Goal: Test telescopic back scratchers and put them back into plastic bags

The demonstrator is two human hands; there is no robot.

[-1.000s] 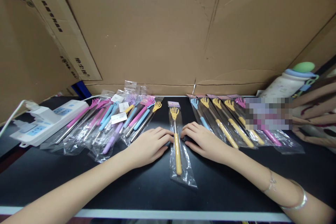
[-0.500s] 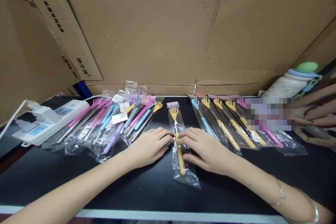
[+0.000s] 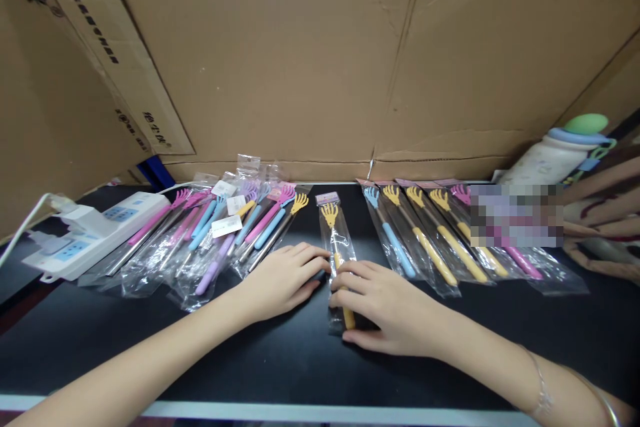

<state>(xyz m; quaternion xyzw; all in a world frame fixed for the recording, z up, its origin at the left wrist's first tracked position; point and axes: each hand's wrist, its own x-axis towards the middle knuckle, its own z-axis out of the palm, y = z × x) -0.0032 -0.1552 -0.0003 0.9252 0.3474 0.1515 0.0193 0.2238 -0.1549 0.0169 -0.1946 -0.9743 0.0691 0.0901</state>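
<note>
A yellow back scratcher (image 3: 331,218) in a clear bag lies in the middle of the black table (image 3: 100,340), its claw end pointing away from me. My right hand (image 3: 393,307) covers its handle end, fingers curled over the bag and thumb beneath, gripping it. My left hand (image 3: 280,280) lies flat beside it with fingers stretched out, fingertips touching the bag's left edge.
A loose pile of bagged pink, blue and purple scratchers (image 3: 225,233) lies to the left, and a tidy row of bagged scratchers (image 3: 425,243) to the right. A white power strip (image 3: 95,230) sits far left, a bottle (image 3: 555,153) far right. Cardboard walls (image 3: 300,67) close the back.
My right hand slid left and toward me over the bag's handle end and curled onto it; the bag has tilted slightly. My left hand has stayed put.
</note>
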